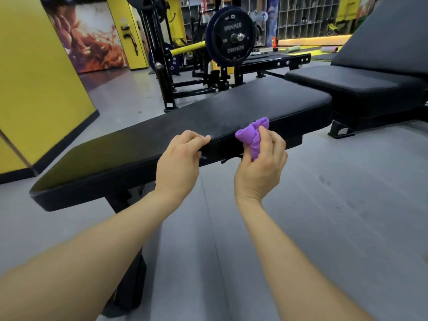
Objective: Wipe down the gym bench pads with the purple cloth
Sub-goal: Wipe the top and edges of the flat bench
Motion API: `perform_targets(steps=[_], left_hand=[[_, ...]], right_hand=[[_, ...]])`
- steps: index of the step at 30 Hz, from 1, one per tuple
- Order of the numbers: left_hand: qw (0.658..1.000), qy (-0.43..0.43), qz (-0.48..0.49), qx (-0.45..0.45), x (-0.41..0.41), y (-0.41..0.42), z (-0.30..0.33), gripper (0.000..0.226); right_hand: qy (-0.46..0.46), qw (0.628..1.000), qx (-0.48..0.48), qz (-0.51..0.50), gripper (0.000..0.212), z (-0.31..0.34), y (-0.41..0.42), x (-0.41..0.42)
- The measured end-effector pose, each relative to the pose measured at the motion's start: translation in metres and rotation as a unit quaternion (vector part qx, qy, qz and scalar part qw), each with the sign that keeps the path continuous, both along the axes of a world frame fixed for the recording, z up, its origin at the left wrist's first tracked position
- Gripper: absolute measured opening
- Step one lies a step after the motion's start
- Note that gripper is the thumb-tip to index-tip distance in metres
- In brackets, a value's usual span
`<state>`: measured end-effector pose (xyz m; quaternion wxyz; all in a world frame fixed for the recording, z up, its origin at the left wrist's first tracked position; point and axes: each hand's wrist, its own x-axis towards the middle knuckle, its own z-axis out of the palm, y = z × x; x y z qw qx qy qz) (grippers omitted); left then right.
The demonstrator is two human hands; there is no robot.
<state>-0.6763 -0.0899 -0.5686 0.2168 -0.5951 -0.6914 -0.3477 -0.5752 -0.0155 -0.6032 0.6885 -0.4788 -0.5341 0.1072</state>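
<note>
the long black padded counter (162, 135) runs from lower left up to the right, smooth and round-edged. the left hand (178, 163) curls its fingers over the near edge. the right hand (260, 163) grips a bunched, fuzzy purple cloth (252, 133), pressed against that edge.

Black weight plate (232, 38) on a rack, yellow pillar (34, 77), grey floor (324, 205), cubby shelves (305, 17) behind
</note>
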Motion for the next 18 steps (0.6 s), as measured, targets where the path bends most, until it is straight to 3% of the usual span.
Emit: perform_targets(steps=[4, 8, 14, 18], left_hand=[[1.0, -0.019, 0.0, -0.014, 0.004, -0.004, 0.0, 0.041], [1.0, 0.019, 0.004, -0.023, -0.008, -0.019, -0.003, 0.04], [0.997, 0.015, 0.075, -0.013, -0.058, -0.063, -0.014, 0.037], [0.997, -0.002, 0.079, 0.006, -0.069, -0.067, -0.022, 0.04]], right_hand=[[-0.033, 0.998, 0.016, 0.054, 0.046, -0.004, -0.003, 0.01], [-0.067, 0.994, 0.034, 0.074, 0.045, -0.005, 0.004, 0.022], [0.073, 0.996, -0.019, 0.041, 0.031, 0.008, -0.002, -0.002], [-0.021, 0.998, 0.003, 0.062, 0.031, -0.001, -0.037, -0.038]])
